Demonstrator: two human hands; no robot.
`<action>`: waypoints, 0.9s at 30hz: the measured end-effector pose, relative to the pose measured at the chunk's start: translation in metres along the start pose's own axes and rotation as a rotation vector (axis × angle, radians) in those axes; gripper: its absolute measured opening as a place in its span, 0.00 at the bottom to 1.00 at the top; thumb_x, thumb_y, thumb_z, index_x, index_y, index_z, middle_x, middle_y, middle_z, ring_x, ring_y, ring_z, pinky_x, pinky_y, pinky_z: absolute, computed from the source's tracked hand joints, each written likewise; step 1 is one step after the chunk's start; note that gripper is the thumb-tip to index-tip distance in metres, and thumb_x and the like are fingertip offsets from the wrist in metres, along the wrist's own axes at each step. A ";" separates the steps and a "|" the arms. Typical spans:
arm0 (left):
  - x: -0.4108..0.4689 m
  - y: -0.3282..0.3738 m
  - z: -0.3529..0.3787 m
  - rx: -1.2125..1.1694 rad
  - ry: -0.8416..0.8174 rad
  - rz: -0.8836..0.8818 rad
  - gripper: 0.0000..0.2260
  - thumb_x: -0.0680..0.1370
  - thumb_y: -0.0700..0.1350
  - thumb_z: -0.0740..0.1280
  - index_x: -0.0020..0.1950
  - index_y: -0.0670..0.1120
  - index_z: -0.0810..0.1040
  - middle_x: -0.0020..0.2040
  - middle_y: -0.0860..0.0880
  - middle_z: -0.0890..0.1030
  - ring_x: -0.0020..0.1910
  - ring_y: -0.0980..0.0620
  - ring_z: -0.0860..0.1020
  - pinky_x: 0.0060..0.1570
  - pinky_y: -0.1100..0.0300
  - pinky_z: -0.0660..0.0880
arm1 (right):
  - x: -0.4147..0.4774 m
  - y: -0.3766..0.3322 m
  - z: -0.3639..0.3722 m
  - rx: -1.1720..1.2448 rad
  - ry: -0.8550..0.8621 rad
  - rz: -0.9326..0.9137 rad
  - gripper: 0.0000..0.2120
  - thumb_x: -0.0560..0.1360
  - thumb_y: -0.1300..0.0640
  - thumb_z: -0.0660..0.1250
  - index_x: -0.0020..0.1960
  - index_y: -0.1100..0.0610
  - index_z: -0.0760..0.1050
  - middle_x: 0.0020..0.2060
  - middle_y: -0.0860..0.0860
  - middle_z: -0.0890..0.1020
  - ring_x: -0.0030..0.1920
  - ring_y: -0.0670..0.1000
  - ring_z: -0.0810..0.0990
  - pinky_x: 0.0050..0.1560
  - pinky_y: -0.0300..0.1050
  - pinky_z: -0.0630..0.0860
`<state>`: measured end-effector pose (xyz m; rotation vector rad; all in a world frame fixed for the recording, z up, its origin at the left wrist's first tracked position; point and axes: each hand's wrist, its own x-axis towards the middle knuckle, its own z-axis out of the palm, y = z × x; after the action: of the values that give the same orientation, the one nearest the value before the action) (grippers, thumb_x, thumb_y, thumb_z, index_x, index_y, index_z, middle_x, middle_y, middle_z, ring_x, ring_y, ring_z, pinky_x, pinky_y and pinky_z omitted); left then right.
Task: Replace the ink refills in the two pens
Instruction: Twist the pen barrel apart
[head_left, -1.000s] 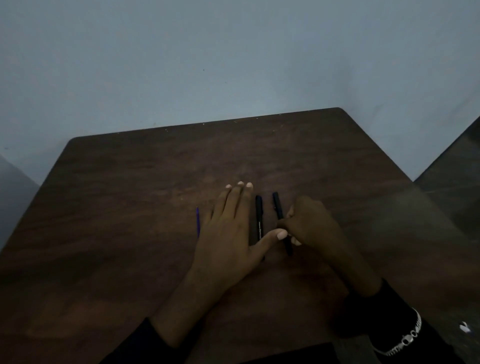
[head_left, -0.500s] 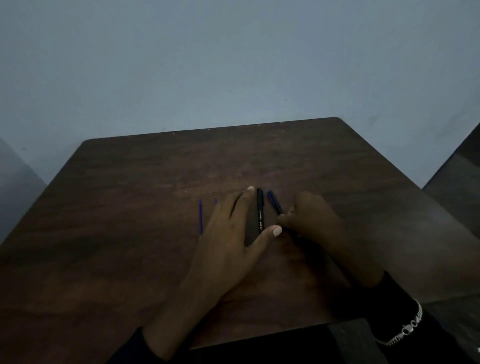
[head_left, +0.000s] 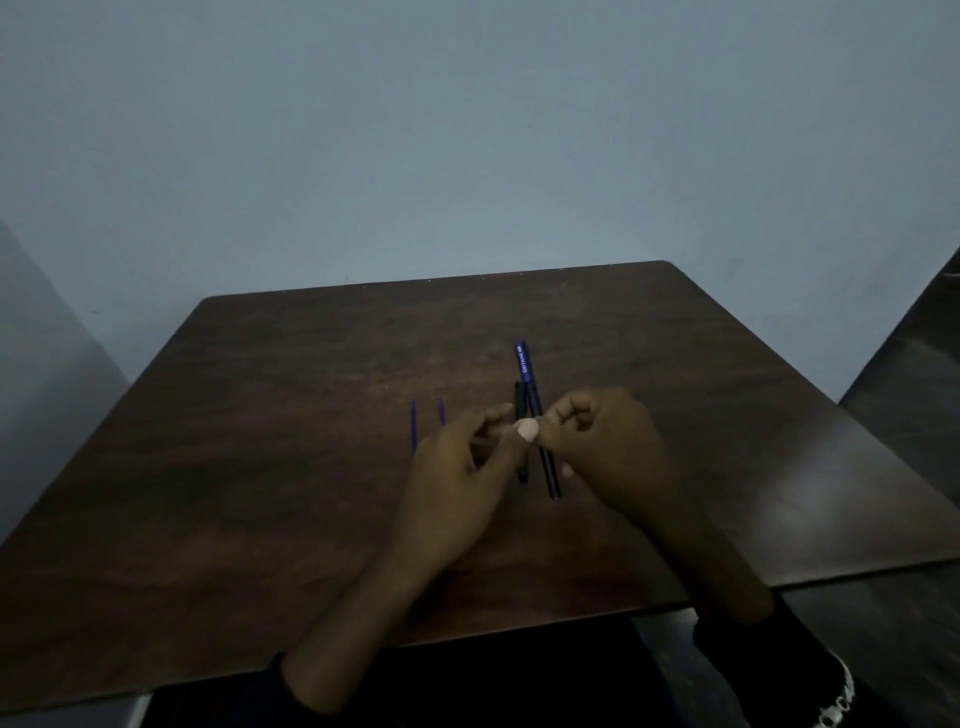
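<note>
Farthest left of the black pen (head_left: 518, 406), two thin blue refills (head_left: 413, 427) lie side by side on the dark wooden table (head_left: 260, 441), apart from each other and untouched. They are partly hidden at their near ends by the left hand (head_left: 457, 467).

That hand hovers just left of the black pen with its fingers loosely curled. Its thumb tip reaches across to the barrel of the blue pen (head_left: 525, 366). In this dim light it is unclear whether it truly pinches the barrel or only touches it.

The black pen lies flat on the table. The blue pen is just right of it and crosses it slightly, lifted, with its printed end pointing away.

The right hand (head_left: 608, 447), right of the black pen, has its fingers curled round the blue pen's middle.

The first pen seems about to be opened, and no refill is out yet. The next move probably needs both hands gripping opposite halves of the barrel and twisting them apart without dropping small parts.
</note>
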<state>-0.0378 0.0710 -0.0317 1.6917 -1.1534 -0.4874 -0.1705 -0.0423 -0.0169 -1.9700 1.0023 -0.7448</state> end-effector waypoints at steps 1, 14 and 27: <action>-0.002 0.003 0.000 -0.089 -0.036 -0.041 0.22 0.80 0.63 0.65 0.65 0.50 0.83 0.53 0.55 0.87 0.50 0.60 0.86 0.51 0.59 0.84 | -0.008 -0.004 0.003 0.036 -0.002 -0.020 0.10 0.72 0.52 0.75 0.34 0.51 0.78 0.24 0.46 0.81 0.23 0.40 0.77 0.25 0.32 0.72; -0.024 0.014 -0.011 -0.302 -0.033 -0.149 0.14 0.87 0.43 0.62 0.53 0.35 0.82 0.38 0.41 0.83 0.32 0.46 0.81 0.32 0.59 0.78 | -0.037 -0.012 0.010 0.262 -0.063 -0.133 0.04 0.77 0.60 0.73 0.45 0.52 0.83 0.32 0.46 0.86 0.30 0.40 0.81 0.29 0.34 0.76; -0.026 -0.007 0.001 -0.645 -0.184 -0.196 0.18 0.87 0.49 0.59 0.48 0.42 0.83 0.29 0.52 0.66 0.24 0.60 0.60 0.22 0.67 0.57 | -0.007 -0.007 0.013 0.723 -0.281 -0.058 0.06 0.80 0.66 0.68 0.54 0.64 0.82 0.43 0.59 0.87 0.33 0.51 0.82 0.37 0.41 0.80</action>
<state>-0.0469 0.0932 -0.0430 1.2098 -0.8297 -1.0332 -0.1620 -0.0289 -0.0189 -1.4149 0.4178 -0.7071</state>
